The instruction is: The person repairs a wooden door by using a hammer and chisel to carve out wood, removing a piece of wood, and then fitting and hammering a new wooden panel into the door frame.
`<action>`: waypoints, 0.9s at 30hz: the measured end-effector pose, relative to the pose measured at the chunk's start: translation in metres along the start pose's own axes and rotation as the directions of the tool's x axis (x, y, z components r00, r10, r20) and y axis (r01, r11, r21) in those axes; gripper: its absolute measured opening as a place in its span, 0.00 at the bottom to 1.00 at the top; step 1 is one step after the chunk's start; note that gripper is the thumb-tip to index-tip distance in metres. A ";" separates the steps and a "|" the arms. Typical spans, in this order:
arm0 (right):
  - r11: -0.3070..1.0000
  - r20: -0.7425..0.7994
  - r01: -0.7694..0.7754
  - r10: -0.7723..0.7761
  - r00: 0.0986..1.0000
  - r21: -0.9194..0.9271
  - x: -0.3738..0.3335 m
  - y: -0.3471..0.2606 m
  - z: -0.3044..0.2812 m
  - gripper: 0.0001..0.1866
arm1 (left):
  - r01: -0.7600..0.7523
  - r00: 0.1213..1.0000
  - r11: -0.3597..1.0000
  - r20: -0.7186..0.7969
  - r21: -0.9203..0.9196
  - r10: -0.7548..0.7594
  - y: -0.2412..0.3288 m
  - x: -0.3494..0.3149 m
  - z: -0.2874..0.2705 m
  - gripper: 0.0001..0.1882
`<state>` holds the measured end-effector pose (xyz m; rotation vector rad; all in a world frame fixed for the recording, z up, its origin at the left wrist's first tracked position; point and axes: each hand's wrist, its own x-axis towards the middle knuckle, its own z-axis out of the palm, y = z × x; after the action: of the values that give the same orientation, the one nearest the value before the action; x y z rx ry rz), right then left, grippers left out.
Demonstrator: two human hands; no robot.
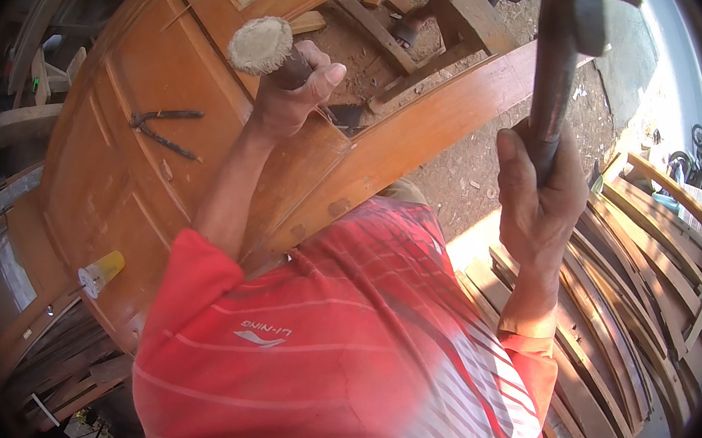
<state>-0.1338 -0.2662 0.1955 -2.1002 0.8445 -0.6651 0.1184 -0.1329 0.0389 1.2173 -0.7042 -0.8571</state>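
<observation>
My left hand (291, 99) is closed around a chisel, whose handle ends in a pale, frayed, flattened top (262, 45). Most of the chisel's lower part is hidden by the hand and the angle; it stands over the brown wooden door panel (164, 57), by its open gap. Raised at the right, my right hand (544, 187) grips the dark shaft of a hammer (553, 86). The hammer's head is at the top edge, partly cut off. A pair of dark pincers (165, 129) lies with its handles spread on the panel, left of my left forearm.
A yellow-and-white cup-like object (101, 273) is at the panel's lower left. Long wooden strips (613, 303) are stacked on the right. A rough wooden support (464, 14) stands beyond the panel, near another person's foot (407, 30) on the dirt floor (465, 179).
</observation>
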 end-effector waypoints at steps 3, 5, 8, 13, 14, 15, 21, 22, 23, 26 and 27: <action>0.987 -0.147 0.052 -0.029 0.989 0.154 0.010 -0.007 -0.009 0.13 | -0.067 0.998 0.998 -0.015 -0.017 0.067 0.013 0.001 0.005 0.13; 0.980 -0.159 0.091 -0.063 0.985 0.179 0.014 -0.008 -0.013 0.14 | -0.115 0.993 0.986 0.012 0.117 0.115 0.015 0.003 0.009 0.13; 0.969 -0.134 0.067 -0.035 0.990 0.240 0.013 -0.004 -0.010 0.11 | -0.195 0.980 0.942 0.014 0.274 0.199 0.002 0.000 0.009 0.14; 0.957 -0.199 0.049 0.010 0.980 0.287 0.019 -0.012 -0.002 0.13 | -0.165 0.986 0.941 0.029 0.296 0.164 0.002 -0.003 0.017 0.14; 0.943 -0.177 0.080 -0.022 0.984 0.322 0.020 -0.015 -0.003 0.15 | -0.144 0.990 0.939 0.049 0.311 0.136 0.006 -0.004 0.020 0.14; 0.931 -0.156 0.042 0.016 0.988 0.362 0.016 -0.018 -0.003 0.14 | -0.122 0.992 0.937 0.038 0.327 0.116 0.012 -0.005 0.024 0.14; 0.861 0.496 0.224 0.037 0.868 -0.456 0.003 0.013 0.019 0.14 | -0.209 0.978 0.907 0.054 0.365 0.204 -0.014 -0.008 0.012 0.10; 0.868 0.507 0.167 0.108 0.855 -0.468 0.003 0.014 0.019 0.14 | -0.172 0.984 0.929 0.009 0.329 0.179 -0.019 -0.012 0.014 0.11; 0.907 0.423 0.090 0.102 0.900 -0.410 0.012 0.013 0.017 0.13 | -0.146 0.987 0.944 -0.018 0.296 0.159 -0.021 -0.008 0.016 0.12; 0.985 0.114 -0.053 0.072 0.991 -0.163 0.008 -0.018 -0.001 0.11 | -0.113 0.992 0.941 -0.014 0.318 0.123 -0.016 -0.005 0.004 0.10; 0.997 0.018 -0.065 0.066 0.998 -0.046 0.013 -0.017 -0.004 0.11 | -0.121 0.989 0.984 -0.064 0.128 0.130 -0.020 0.000 -0.006 0.11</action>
<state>-0.1225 -0.2694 0.2139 -2.1068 0.9213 -0.5954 0.1197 -0.1326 0.0178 1.2930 -0.7763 -0.6696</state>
